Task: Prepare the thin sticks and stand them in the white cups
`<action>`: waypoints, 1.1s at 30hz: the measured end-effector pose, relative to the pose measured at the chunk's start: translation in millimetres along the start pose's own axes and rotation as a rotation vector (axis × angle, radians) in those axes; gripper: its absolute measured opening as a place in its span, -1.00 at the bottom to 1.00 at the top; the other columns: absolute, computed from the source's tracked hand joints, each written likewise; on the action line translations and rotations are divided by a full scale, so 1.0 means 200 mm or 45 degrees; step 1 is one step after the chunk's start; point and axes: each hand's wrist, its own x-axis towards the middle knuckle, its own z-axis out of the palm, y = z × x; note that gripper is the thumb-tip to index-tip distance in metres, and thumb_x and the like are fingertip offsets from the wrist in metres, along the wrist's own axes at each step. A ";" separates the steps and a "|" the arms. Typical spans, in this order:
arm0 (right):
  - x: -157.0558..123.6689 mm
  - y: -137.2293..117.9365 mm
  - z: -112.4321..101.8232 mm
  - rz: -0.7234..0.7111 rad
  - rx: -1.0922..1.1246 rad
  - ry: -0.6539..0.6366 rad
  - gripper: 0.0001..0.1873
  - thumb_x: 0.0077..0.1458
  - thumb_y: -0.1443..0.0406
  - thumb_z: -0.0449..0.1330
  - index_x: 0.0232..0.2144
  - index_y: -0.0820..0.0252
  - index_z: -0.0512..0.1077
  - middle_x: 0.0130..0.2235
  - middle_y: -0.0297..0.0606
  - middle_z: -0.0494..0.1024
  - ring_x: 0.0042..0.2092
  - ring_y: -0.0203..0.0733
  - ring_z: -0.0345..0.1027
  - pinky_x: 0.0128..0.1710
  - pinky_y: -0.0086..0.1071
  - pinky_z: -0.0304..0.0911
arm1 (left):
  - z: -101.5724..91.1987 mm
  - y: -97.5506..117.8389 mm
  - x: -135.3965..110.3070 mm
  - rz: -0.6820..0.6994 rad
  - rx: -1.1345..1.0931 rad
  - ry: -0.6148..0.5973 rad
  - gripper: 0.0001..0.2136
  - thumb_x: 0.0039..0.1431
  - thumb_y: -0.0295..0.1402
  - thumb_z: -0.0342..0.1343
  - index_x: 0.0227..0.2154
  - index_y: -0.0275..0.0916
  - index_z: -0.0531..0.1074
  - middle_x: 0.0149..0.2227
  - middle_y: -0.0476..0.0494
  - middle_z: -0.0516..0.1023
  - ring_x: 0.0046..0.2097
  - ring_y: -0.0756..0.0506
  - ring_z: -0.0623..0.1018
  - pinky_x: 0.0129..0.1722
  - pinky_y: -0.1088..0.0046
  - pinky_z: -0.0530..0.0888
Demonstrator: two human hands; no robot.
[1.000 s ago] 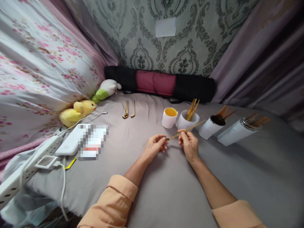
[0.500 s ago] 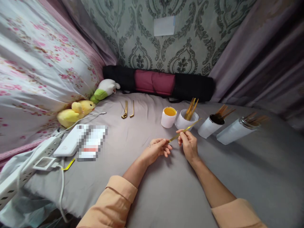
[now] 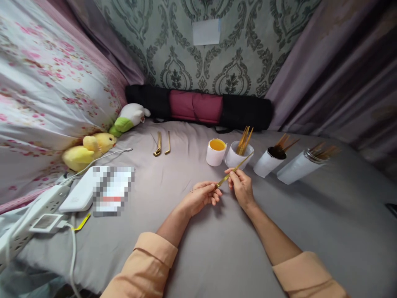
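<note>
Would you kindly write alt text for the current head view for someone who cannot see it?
A person's left hand and right hand hold a thin golden stick over a gray sheet. Beyond sit four white-sided containers, three holding sticks; bent-ended golden rods lie to the left.

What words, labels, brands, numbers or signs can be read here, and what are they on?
None can be read.
White device: faint mark, too small to read.
Item beside it: pixelated, unreadable.
Wall paper sheet: no lettering visible.
Gold rod: no lettering visible.
Pots: no lettering visible on their white sides.
Left hand: small dark marks, no letters that can be made out.
</note>
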 end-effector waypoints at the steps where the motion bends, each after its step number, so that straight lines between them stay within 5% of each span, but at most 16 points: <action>1: 0.00 0.00 0.00 0.000 -0.004 0.003 -0.76 0.04 0.15 0.02 -0.37 0.20 0.35 -0.61 -0.44 0.19 -0.61 -0.40 0.06 -0.63 -0.50 0.02 | 0.00 0.00 0.00 0.002 0.000 -0.002 -0.85 0.09 -0.43 0.02 -0.28 -0.39 0.33 -0.46 -0.16 0.47 -0.55 0.06 0.43 -0.59 0.58 0.33; 14: 0.01 -0.03 0.00 0.051 -0.016 0.033 -0.72 0.01 0.12 0.06 -0.35 0.21 0.37 -0.61 -0.45 0.23 -0.65 -0.43 0.06 -0.69 -0.52 -0.02 | -0.02 -0.01 0.01 0.040 -0.027 -0.019 -0.82 0.06 -0.41 0.06 -0.27 -0.40 0.34 -0.46 -0.16 0.45 -0.52 0.06 0.42 -0.58 0.58 0.30; 33: 0.11 -0.17 -0.14 -0.046 -0.006 0.113 -0.63 0.02 0.04 0.03 -0.37 0.22 0.39 -0.54 -0.38 0.33 -0.62 -0.45 0.13 -0.68 -0.53 0.06 | -0.02 -0.02 0.01 0.057 -0.051 -0.060 -0.84 0.05 -0.42 0.07 -0.31 -0.40 0.34 -0.46 -0.14 0.44 -0.54 0.08 0.40 -0.60 0.61 0.29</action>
